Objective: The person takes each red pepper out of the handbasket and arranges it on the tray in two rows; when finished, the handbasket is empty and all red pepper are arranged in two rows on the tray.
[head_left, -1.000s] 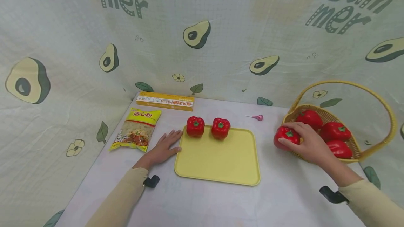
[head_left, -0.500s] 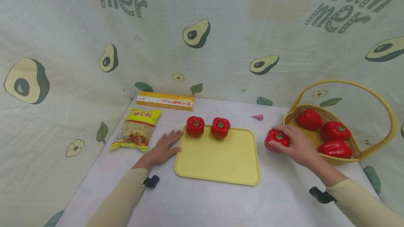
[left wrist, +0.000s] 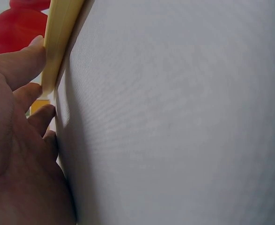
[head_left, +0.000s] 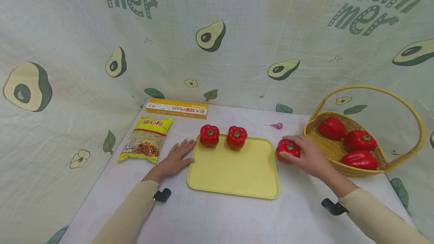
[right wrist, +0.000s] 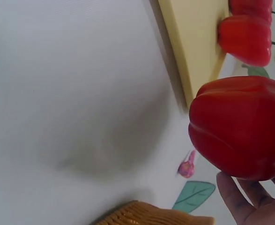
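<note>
My right hand (head_left: 310, 157) grips a red bell pepper (head_left: 287, 150) with thumb and fingers around its sides. In the right wrist view this pepper (right wrist: 240, 126) looks raised off the table, by a corner of the yellow tray (right wrist: 177, 42). My left hand (head_left: 174, 161) lies with fingers spread at the left edge of the yellow tray (head_left: 234, 176); its thumb touches the rim in the left wrist view. Two more red bell peppers, a left one (head_left: 209, 136) and a right one (head_left: 236, 138), stand upright along the tray's far edge.
A wicker basket (head_left: 313, 133) with a tall handle stands at the right, holding three red bell peppers (head_left: 360, 141). Behind the tray lies a pink lollipop (head_left: 278, 125). A yellow pasta bag (head_left: 147, 138) and a long pasta box (head_left: 177, 109) lie at the back left.
My right hand has carried the bell pepper left, from the basket's rim to beside the tray's right edge. My left hand has stayed at the tray.
</note>
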`<state>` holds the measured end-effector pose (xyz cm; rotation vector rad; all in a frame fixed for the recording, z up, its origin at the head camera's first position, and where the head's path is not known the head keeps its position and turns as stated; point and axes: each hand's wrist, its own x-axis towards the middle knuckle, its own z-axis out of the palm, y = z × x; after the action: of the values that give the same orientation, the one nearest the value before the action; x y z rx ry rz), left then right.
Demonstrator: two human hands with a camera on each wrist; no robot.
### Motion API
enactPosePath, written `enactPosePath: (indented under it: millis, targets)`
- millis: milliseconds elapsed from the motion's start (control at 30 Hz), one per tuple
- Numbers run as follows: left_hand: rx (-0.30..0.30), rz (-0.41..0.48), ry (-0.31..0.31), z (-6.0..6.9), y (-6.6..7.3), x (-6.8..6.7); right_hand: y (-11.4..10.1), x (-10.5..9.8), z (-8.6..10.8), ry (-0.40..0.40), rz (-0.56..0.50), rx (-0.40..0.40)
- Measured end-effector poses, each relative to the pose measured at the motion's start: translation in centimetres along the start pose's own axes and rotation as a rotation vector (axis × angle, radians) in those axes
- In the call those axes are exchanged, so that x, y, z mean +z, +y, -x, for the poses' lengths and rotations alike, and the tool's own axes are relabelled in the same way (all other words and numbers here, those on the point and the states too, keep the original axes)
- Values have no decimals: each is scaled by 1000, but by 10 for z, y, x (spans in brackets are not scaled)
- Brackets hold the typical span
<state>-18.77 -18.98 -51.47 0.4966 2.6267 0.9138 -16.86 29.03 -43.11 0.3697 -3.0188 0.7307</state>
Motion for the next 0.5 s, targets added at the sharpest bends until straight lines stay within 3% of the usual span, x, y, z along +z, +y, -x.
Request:
enactPosePath:
  millis: [500]
  targets:
    - [15,12,-1,-1,-4,0,-14,22,-25,-48,-60,2]
